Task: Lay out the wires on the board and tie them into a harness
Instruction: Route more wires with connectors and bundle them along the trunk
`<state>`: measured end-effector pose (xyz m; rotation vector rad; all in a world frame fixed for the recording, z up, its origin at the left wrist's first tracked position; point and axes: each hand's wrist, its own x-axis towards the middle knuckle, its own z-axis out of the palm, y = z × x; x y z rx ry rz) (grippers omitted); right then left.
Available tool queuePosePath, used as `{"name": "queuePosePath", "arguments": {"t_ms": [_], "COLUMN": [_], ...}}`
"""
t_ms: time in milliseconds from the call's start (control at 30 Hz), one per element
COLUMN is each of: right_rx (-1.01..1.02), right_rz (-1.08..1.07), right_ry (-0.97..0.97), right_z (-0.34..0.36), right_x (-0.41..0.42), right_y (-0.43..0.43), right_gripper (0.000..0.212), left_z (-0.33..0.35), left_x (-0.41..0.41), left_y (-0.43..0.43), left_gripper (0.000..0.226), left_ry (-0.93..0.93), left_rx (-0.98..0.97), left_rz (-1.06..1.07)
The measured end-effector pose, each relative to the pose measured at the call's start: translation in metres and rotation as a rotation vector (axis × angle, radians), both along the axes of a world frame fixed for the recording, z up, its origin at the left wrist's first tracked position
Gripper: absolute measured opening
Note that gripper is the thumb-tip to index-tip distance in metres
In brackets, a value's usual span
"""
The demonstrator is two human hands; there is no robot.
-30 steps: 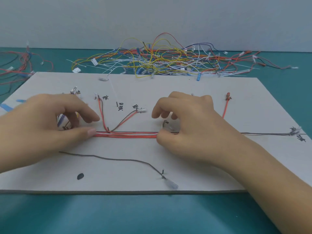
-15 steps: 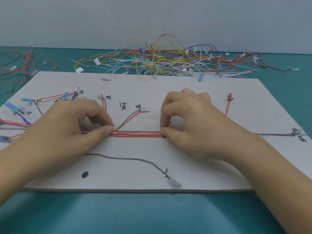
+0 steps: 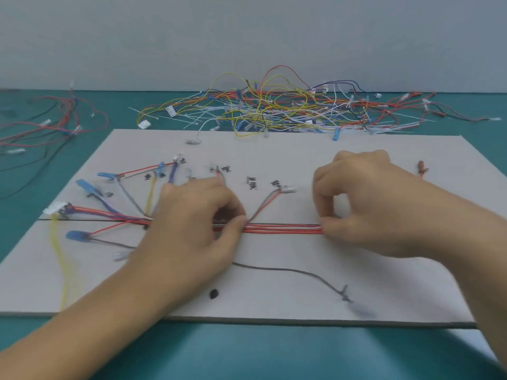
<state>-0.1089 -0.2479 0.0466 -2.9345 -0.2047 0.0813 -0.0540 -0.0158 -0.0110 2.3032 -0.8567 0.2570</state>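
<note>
A: Where's the bundle (image 3: 282,229)?
B: Flat across the middle of the board (image 3: 301,149), red and white strands side by side, stretched between my two hands.
A: And your hands?
B: My left hand (image 3: 192,223) is curled, with thumb and forefinger pinching the bundle. My right hand (image 3: 370,207) is curled the same way and nips the bundle further right.
A: What lies left of your left hand?
B: Branches (image 3: 109,212) fan out from the bundle toward blue connectors (image 3: 87,186) and a white plug (image 3: 56,208) near the board's left edge. A yellow wire (image 3: 59,259) trails toward the near edge.
A: Anything else on the board?
B: A grey wire (image 3: 288,270) curves loose just in front of the bundle, with a black dot (image 3: 213,294) near it. A short red wire (image 3: 421,170) sits past my right hand. The handwritten labels (image 3: 226,169) by the branch ends are too blurred to read.
A: And beyond the board?
B: A tangled pile (image 3: 274,108) of coloured wires on the teal surface (image 3: 247,352), and a smaller heap (image 3: 55,124) far left.
</note>
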Motion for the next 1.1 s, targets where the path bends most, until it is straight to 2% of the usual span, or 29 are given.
{"name": "queuePosePath", "arguments": {"t_ms": [100, 200, 300, 467, 533, 667, 767, 833, 933, 1000, 1100], "right_rx": [-0.125, -0.235, -0.172, -0.015, -0.014, -0.022, 0.021, 0.058, 0.133, 0.180, 0.238], "right_rz": [-0.187, -0.327, -0.356, -0.268, -0.250, -0.247, -0.264, -0.259, -0.213, -0.152, -0.053], "right_ry": [0.101, 0.209, 0.127, 0.065, 0.079, 0.072, 0.016, -0.051, -0.138, -0.162, -0.151], "right_z": [0.012, 0.018, 0.014, 0.012, 0.009, 0.003, 0.001, 0.000, -0.005, -0.008, -0.011], "right_x": [-0.013, -0.021, -0.018, -0.017, -0.017, -0.017, -0.016, -0.016, -0.019, -0.022, -0.025], "right_y": [-0.026, -0.045, -0.048, -0.029, -0.027, -0.027, -0.022, -0.013, 0.008, 0.022, 0.035], "right_gripper": [0.006, 0.030, 0.026, 0.007, 0.006, 0.006, 0.002, 0.003, 0.006, 0.009, 0.013], "left_z": [0.001, -0.001, 0.002, 0.022, 0.030, 0.053, 0.058, 0.049, 0.028, 0.017, 0.009], "left_x": [-0.017, -0.034, -0.046, -0.048, -0.045, -0.031, 0.003, 0.025, 0.037, 0.036, 0.031], "left_y": [-0.042, -0.082, -0.112, -0.120, -0.105, -0.038, 0.023, 0.061, 0.097, 0.102, 0.106], "left_gripper": [0.008, 0.009, 0.006, 0.011, 0.016, 0.024, 0.029, 0.023, 0.031, 0.025, 0.022], "left_ry": [-0.015, -0.091, -0.117, -0.021, 0.011, 0.141, 0.054, 0.074, 0.187, 0.258, 0.213], "left_rx": [0.018, 0.087, 0.136, 0.258, 0.260, -0.015, 0.070, 0.158, 0.254, 0.266, 0.217], "left_rz": [-0.009, 0.005, 0.053, 0.030, -0.005, -0.130, -0.039, 0.041, -0.067, -0.176, -0.225]}}
